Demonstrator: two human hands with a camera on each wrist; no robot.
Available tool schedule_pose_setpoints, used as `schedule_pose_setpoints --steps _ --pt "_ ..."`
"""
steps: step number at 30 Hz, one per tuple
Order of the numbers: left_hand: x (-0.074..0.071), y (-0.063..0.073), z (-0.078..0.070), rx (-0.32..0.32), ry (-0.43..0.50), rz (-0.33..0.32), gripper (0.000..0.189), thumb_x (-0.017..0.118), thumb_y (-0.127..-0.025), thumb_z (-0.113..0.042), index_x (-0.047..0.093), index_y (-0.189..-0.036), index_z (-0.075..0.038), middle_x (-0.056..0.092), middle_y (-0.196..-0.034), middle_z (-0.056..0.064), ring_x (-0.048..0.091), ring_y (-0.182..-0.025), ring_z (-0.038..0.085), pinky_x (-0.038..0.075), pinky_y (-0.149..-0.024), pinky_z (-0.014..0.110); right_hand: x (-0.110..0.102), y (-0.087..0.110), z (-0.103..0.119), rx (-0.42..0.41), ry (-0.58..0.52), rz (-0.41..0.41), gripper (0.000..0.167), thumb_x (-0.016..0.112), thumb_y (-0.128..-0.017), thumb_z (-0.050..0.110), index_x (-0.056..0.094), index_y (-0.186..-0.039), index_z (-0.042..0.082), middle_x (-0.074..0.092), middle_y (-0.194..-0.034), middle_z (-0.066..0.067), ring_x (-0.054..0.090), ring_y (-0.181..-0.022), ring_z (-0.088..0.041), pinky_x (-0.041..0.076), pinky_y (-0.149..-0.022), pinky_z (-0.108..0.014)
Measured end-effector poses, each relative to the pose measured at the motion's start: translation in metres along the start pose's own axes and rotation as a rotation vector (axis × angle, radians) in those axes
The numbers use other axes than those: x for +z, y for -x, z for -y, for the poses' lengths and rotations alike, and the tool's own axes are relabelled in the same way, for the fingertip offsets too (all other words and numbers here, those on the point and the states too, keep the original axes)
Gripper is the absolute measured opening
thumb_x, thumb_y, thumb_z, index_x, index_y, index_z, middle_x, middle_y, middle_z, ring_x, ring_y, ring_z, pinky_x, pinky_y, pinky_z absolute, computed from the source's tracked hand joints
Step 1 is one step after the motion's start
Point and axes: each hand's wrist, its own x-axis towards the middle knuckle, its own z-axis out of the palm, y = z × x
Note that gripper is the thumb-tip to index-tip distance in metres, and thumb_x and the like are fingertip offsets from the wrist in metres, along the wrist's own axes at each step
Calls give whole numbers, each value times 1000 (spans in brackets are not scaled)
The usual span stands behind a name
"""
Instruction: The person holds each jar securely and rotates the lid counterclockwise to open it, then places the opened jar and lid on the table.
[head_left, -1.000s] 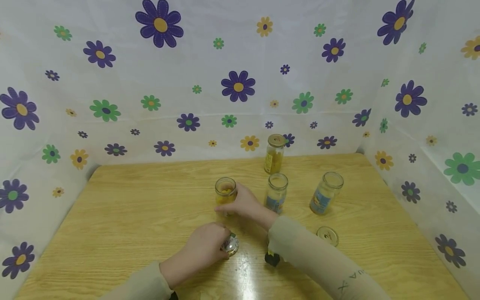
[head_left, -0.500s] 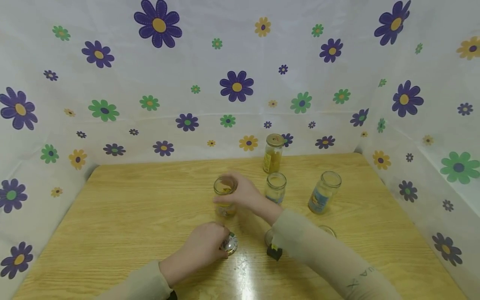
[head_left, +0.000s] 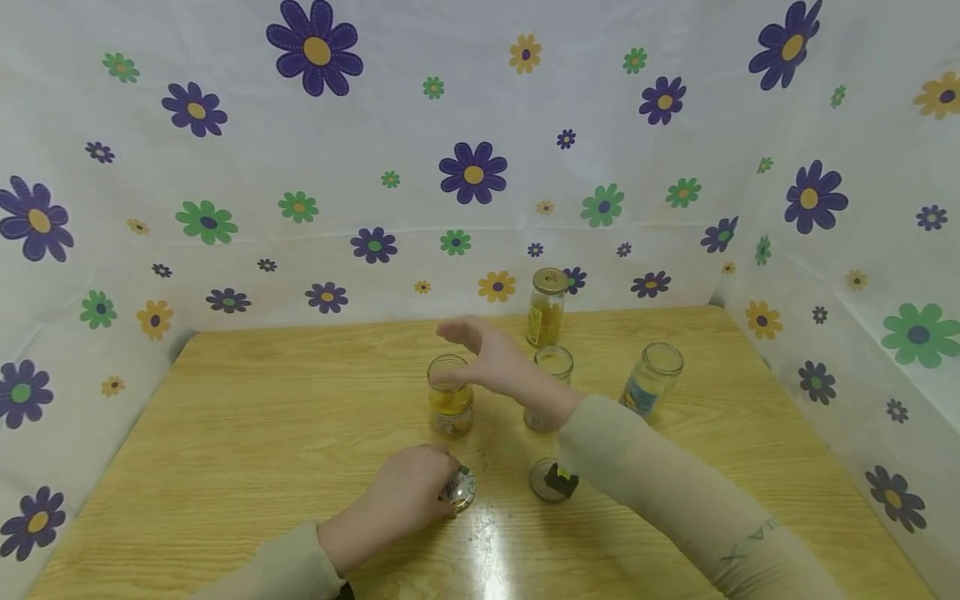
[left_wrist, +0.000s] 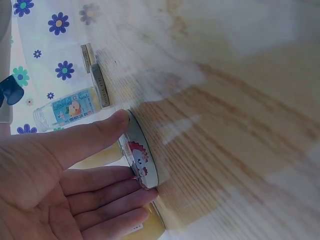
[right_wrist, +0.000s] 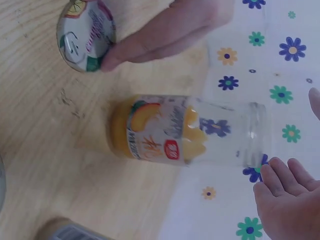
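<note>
A glass jar [head_left: 451,417] stands upright and lidless, holding yellow peach pieces; its label with a peach picture shows in the right wrist view. My right hand [head_left: 495,364] is beside and above its rim, fingers spread from the thumb, holding nothing. In the right wrist view, that same hand [right_wrist: 289,200] appears just past the jar's mouth. Nearer to me, my left hand [head_left: 397,493] grips the edge of a printed jar lid [head_left: 462,490] lying flat on the table. Its thumb and fingers are on opposite edges of the lid [left_wrist: 140,150] in the left wrist view.
Right of the peach jar stand two open jars, one [head_left: 555,362] partly behind my right wrist, the other [head_left: 651,379] farther right. A capped jar [head_left: 547,317] is at the back. A second lid [head_left: 546,482] lies near my right sleeve. Flowered cloth [head_left: 405,200] surrounds the table.
My right hand has let go of the peach jar and risen up along it to the rim, shifting slightly right. My left hand has stayed at the lid.
</note>
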Motion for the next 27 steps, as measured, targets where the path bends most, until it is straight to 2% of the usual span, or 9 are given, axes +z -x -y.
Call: schedule_pose_setpoints --steps 8,14,20,27 --pt "0 1 -1 -25 1 11 35 100 -68 -23 68 -76 -12 60 -73 -5 52 -65 8 47 -58 26 -23 -1 22 -26 -25 -83 67 83 -93 14 52 -152 7 55 -160 -11 45 -155 -27 31 -132 -41" --pt "0 1 -1 -43 -4 23 33 100 -69 -23 69 -77 -12 61 -74 -5 53 -65 8 47 -58 26 -44 -4 28 -45 -1 -144 67 83 -94 16 52 -152 4 57 -158 -12 48 -152 -28 32 -132 -41" --pt "-1 0 -2 -41 -5 24 32 100 -70 -23 71 -79 -11 64 -75 -4 55 -65 9 49 -59 27 -68 -5 24 -16 23 -218 66 82 -95 18 52 -152 5 57 -157 -12 48 -152 -29 33 -132 -42" --pt "1 -1 0 -32 -22 19 33 100 -69 -25 71 -79 -12 63 -74 -5 54 -65 8 48 -59 27 -102 -7 13 61 -27 -309 67 77 -99 22 47 -156 6 52 -162 -12 46 -152 -32 35 -130 -48"
